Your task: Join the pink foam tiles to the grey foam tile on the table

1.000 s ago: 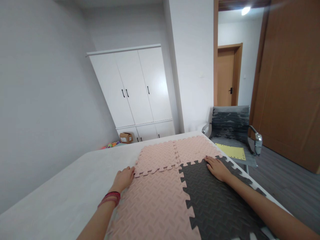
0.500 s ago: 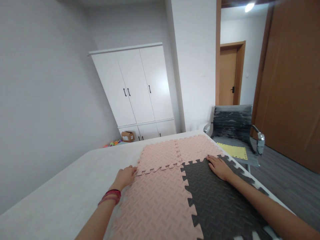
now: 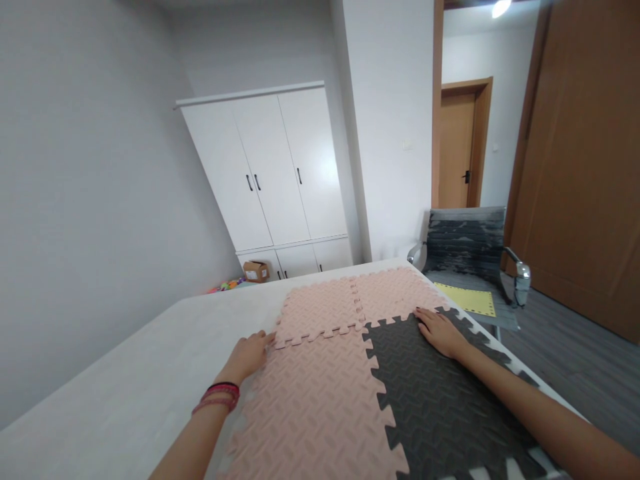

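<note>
Left hand [image 3: 247,355] is pressing the pink mat [image 3: 320,407] edge, right hand [image 3: 440,331] lying flat on the dark mat [image 3: 440,400], fingers loosely together. Foam looks light, bendy; best gripped at toothed edges.

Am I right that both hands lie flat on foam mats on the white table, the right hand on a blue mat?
Not quite. The head view shows the right hand on a dark grey mat, not blue. The left hand rests at the pink mats' edge on the white table.
</note>
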